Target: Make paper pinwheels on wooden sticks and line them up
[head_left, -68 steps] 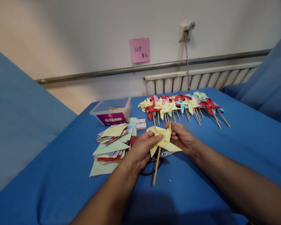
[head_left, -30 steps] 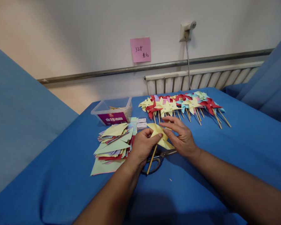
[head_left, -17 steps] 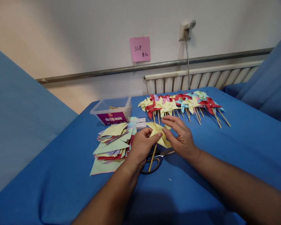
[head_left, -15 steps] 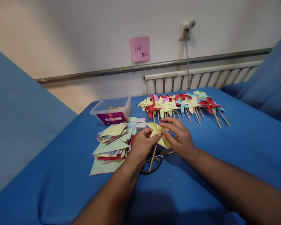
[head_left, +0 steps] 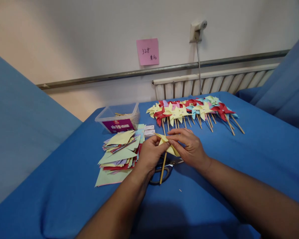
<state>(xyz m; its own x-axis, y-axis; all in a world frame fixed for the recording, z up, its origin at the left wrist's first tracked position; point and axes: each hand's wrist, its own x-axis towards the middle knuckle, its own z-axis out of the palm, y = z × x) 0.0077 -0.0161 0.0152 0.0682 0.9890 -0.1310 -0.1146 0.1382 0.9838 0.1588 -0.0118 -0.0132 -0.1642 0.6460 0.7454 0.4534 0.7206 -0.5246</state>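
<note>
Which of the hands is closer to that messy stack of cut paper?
Left. The left hand sits just beside the paper stack, holding the yellow pinwheel. The right hand is on the pinwheel's far side, farther from the stack.

Two bare forearms, no sleeves, left hand (head_left: 149, 155), right hand (head_left: 190, 149), no rings visible

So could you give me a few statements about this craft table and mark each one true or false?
1. Both hands hold a yellow pinwheel on a stick: left hand, right hand. True.
2. The scissors lie inside the plastic box. False: they lie on the blue cloth under the hands.
3. A row of finished pinwheels lies beyond the hands. True.
4. The note on the wall is green. False: it is pink.
5. The stack of cut paper lies right of the hands. False: it lies left.
</note>
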